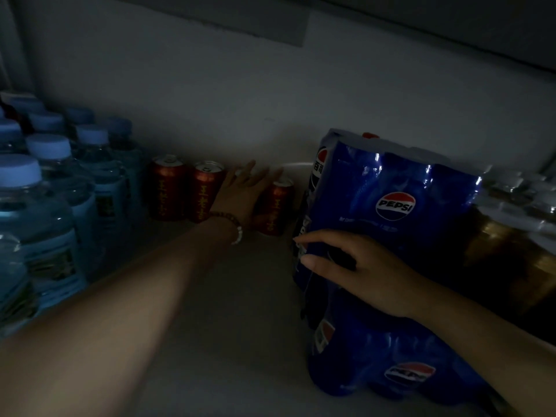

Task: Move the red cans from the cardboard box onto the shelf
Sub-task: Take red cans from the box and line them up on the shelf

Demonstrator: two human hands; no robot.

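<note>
On the dim shelf (228,296), three red cans (168,191) stand at 12 o'clock against the back wall. The left hand (240,195), fingers spread, seems to rest between two of them, gripping nothing. At 3 o'clock the right hand (358,269) presses loosely curled fingers on a Pepsi pack (400,191).

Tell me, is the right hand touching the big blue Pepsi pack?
Touching. In the head view the right hand lies on the front of the blue Pepsi pack, its fingers pressed flat against the wrapper with no gap showing.
</note>
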